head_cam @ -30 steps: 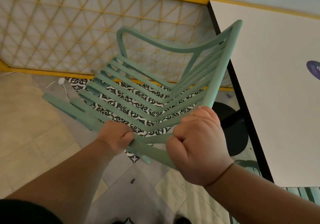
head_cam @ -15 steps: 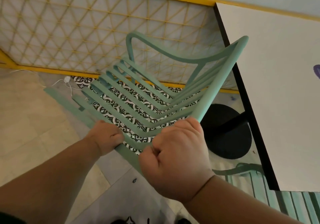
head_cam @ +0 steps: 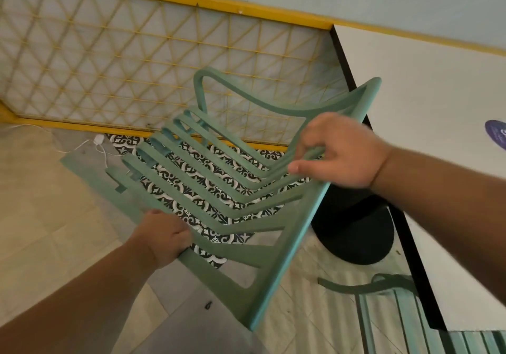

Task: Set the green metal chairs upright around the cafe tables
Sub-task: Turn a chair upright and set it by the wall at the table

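Green chair (head_cam: 246, 211) tilted, held off the floor just left of the white desk (head_cam: 438, 140). Long axis toward the yellow lattice. Left hand (head_cam: 164, 237) clenched on near edge; right hand (head_cam: 339, 150) loosely gripping a slat, nearer desk.

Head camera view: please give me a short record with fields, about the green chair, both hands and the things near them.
chair: green slatted chair, tilted, held up
left hand: gripping the chair's left edge
right hand: fingers on the slats, loosely curled
table: white top, at the right
table base: black disc
second chair: partly under the table
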`<state>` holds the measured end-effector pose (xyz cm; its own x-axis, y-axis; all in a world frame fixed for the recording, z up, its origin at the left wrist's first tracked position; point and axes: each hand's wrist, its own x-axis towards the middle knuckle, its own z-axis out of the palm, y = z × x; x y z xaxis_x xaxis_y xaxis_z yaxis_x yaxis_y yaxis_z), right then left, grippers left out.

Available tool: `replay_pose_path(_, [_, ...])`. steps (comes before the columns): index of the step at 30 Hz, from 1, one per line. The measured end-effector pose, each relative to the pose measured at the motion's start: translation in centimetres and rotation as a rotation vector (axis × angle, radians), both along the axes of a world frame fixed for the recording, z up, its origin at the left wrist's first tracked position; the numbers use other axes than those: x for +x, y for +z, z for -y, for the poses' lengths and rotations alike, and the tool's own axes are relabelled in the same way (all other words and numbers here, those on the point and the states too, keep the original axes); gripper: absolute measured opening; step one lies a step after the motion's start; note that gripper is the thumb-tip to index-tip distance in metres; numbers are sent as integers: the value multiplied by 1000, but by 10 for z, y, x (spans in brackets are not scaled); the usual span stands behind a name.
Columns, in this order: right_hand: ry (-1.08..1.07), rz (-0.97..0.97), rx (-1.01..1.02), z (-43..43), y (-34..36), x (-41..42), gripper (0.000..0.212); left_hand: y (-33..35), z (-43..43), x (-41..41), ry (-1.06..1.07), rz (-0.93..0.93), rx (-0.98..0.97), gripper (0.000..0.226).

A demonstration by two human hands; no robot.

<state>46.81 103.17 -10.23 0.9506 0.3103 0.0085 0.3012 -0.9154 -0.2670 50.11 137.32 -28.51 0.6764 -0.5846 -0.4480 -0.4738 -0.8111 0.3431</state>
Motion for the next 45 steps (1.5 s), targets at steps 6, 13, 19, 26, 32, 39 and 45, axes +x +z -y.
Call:
replay_pose_path(6, [-74, -131, -363, 26, -20, 36, 94, -10, 2, 2, -86, 276, -11, 36])
replay_pose_path(13, [-83, -143, -328, 22, -17, 34, 78, 13, 11, -5, -144, 174, 222, 21])
replay_pose_path(19, [-83, -168, -360, 21, -12, 34, 73, 94, 59, -32, 201, -211, -24, 35])
replay_pose_path(26, [-91, -140, -388, 20, -12, 35, 71, 196, 141, -68, 357, -497, -493, 29])
replay_pose_path(32, [-117, -137, -334, 21, -13, 34, 65, 176, 170, -93, 355, -159, -308, 21])
replay_pose_path(39, [-116, -111, -305, 23, -16, 32, 63, 168, 176, -92, 332, -29, -249, 31])
replay_pose_path(45, [-141, 196, -148, 29, -28, 25, 63, 167, 177, -92, 325, -3, -265, 42])
